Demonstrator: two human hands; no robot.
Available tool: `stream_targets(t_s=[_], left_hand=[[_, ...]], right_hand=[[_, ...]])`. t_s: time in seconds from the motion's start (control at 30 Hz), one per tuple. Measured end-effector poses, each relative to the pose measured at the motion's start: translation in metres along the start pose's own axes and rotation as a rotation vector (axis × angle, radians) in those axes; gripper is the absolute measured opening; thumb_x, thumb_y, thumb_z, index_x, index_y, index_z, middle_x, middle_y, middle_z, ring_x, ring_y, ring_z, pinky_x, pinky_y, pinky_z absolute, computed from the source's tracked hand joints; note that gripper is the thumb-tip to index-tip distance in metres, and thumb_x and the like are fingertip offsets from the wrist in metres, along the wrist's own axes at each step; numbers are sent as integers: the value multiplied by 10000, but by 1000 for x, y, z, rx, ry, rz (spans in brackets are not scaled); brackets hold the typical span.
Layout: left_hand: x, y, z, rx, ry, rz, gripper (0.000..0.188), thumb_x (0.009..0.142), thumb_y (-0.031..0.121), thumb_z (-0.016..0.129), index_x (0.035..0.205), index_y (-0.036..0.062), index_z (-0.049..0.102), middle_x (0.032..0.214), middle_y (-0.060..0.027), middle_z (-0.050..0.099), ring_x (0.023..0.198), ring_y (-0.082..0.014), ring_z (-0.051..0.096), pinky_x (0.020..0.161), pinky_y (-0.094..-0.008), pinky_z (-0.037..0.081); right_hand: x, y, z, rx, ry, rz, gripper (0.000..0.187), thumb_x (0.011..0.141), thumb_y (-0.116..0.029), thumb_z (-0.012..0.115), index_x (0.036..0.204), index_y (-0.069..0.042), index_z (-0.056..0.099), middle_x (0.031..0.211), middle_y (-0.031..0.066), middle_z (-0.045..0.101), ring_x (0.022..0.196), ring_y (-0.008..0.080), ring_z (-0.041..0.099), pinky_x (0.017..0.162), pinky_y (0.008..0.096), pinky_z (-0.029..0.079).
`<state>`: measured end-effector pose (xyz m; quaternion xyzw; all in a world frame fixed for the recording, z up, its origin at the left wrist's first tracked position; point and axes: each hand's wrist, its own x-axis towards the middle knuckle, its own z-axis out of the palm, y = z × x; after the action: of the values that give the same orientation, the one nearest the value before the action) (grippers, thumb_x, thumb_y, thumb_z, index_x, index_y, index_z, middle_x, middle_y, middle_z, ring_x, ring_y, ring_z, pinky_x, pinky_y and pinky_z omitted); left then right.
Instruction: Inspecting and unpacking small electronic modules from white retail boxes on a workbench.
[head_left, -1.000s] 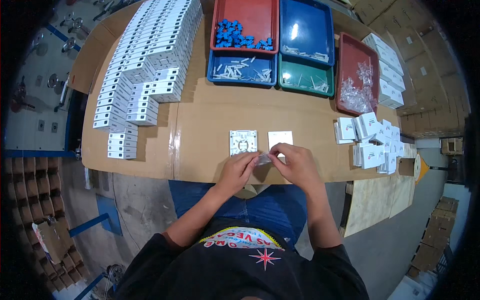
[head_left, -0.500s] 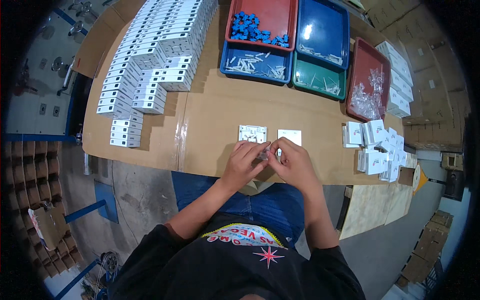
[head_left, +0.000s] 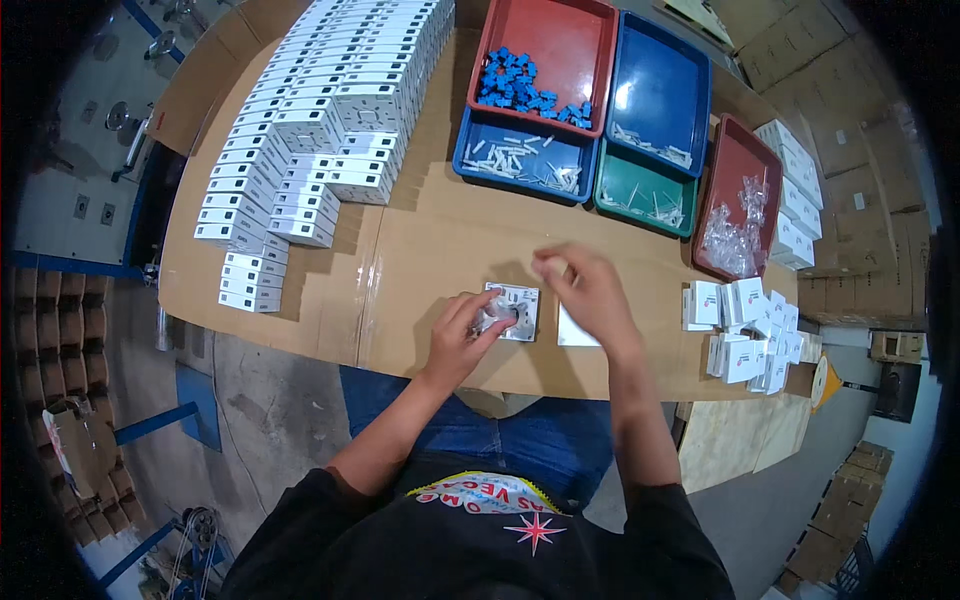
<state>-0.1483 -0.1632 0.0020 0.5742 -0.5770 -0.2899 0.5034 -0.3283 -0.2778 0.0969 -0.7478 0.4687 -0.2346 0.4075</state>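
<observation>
Cardboard tabletop (head_left: pixel 440 240): left hand (head_left: pixel 456 337) pinching clear bag (head_left: pixel 491 317); right hand (head_left: pixel 594 300) now moved away, grip unclear.

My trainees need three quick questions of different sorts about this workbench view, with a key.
1. The left hand holds: A) a rectangular green plastic tray; B) a crumpled clear plastic packet; C) a brown cardboard box.
2. True or false: the small blue plastic pieces lie in a rectangular red plastic tray.
3. How many rectangular blue plastic trays are there?

Key: 1 B; 2 true; 3 two.
</observation>
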Motion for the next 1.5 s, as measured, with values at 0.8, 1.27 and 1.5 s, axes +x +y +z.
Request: stream_targets(t_s=[0.8, 1.27, 1.5], left_hand=[[7, -23, -15, -134, 78, -70, 443, 763, 100, 900, 1155, 11, 714, 963, -85, 662, 819, -171, 621, 662, -275, 493], [10, -21, -13, -133, 115, 6, 427, 778, 144, 902, 1150, 36, 724, 965, -63, 666, 786, -142, 654, 648, -266, 519], [6, -14, -13, -44, 89, 107, 396, 795, 144, 865, 1159, 63, 732, 1021, -62, 671, 801, -172, 674, 672, -278, 541]], right_hand=[[187, 67, 14, -487, 219, -171, 209, 802, -125, 741, 1001, -71, 711, 936, 155, 714, 872, 386, 702, 772, 493, 556], [20, 6, 26, 259, -88, 38, 118, 901, -81, 767, 987, -15, 720, 797, -58, 636, 625, -7, 460, 547, 203, 358], [-28, -3, 51, 41, -58, 36, 104, 857, -43, 775, 948, -26, 729, 983, 38, 677, 665, 72, 512, 601, 231, 425]])
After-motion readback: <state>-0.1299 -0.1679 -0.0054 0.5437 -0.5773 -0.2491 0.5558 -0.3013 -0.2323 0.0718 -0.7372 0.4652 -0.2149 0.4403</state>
